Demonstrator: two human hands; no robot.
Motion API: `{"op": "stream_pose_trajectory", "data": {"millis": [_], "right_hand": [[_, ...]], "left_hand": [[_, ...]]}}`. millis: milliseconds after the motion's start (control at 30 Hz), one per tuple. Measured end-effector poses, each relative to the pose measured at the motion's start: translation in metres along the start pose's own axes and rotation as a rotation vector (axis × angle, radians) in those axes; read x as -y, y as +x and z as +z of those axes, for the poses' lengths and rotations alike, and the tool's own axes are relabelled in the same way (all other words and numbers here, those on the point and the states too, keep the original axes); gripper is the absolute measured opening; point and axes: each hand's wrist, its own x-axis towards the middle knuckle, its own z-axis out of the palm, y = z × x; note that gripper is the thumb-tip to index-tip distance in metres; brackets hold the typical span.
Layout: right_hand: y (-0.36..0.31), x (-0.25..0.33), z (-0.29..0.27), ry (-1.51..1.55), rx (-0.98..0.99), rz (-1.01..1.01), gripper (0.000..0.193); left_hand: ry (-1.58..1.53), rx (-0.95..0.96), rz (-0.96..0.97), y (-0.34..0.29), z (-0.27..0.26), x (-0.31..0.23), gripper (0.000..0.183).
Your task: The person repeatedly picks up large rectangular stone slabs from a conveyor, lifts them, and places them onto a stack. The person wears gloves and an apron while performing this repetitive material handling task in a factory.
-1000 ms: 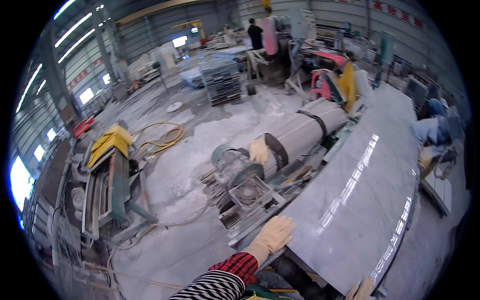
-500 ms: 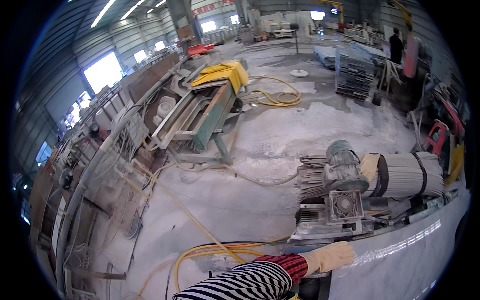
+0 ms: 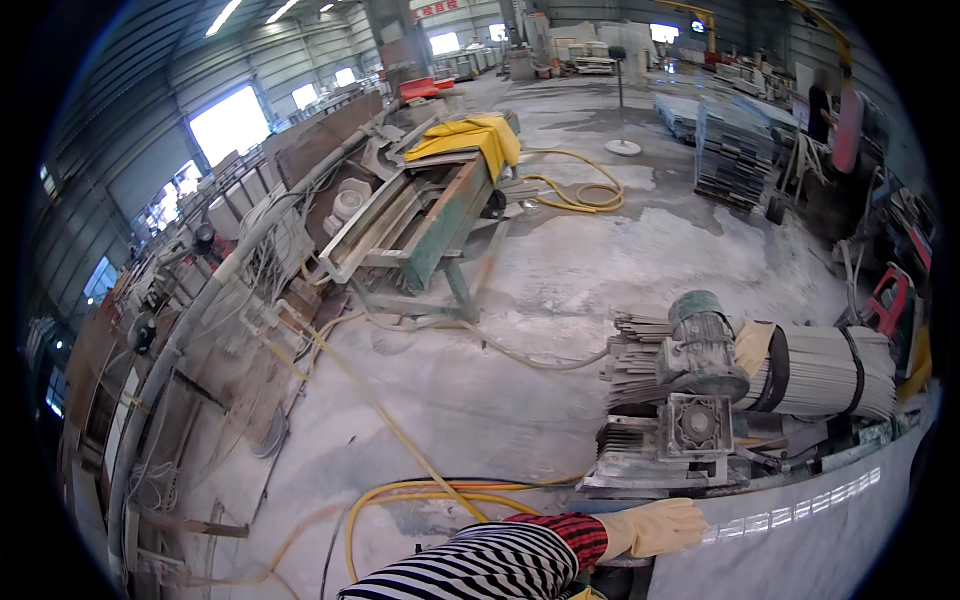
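A gloved hand (image 3: 655, 527) in a pale yellow glove came in from 6 o'clock on a black-and-white striped sleeve (image 3: 470, 570) with a red cuff; which hand it was could not be told for sure, though it looked like the left. Its fingers lay stretched flat, grasping nothing, resting at the near edge of a glossy grey slab (image 3: 800, 540) that filled the 4 to 5 o'clock corner. The other hand did not show. Just past the fingertips, toward 3 o'clock, stood a dusty motor (image 3: 700, 345) on a gearbox (image 3: 690, 425), with a ribbed grey drum (image 3: 830, 370) lying beside it at 3 o'clock. A yellow hose (image 3: 440, 492) curved over the dusty floor (image 3: 600, 270) right by the sleeve, at 6 o'clock. Well apart, toward 11 o'clock, a green machine (image 3: 430, 220) stood under a yellow cover (image 3: 470, 135), and another coil of yellow hose (image 3: 575, 185) lay near it at 12 o'clock. A stack of slabs (image 3: 735, 150) stood at 1 o'clock. A person, far off at 2 o'clock, stood by a red disc (image 3: 850, 125).
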Motion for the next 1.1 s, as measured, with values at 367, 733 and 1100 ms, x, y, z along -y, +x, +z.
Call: {"op": "stream_pose_trajectory", "data": {"millis": [367, 733, 1100], "right_hand": [[-0.056, -0.021, 0.005, -0.075, 0.036, 0.261, 0.041], [-0.115, -0.04, 0.021, -0.129, -0.184, 0.235, 0.037], [-0.136, -0.045, 0.035, -0.121, 0.072, 0.539, 0.049]], "left_hand": [[0.029, 0.268, -0.07, 0.023, -0.039, -0.016, 0.035], [0.097, 0.265, -0.053, 0.017, -0.038, -0.025, 0.031], [0.167, 0.206, -0.023, 0.004, -0.029, -0.021, 0.037]]}}
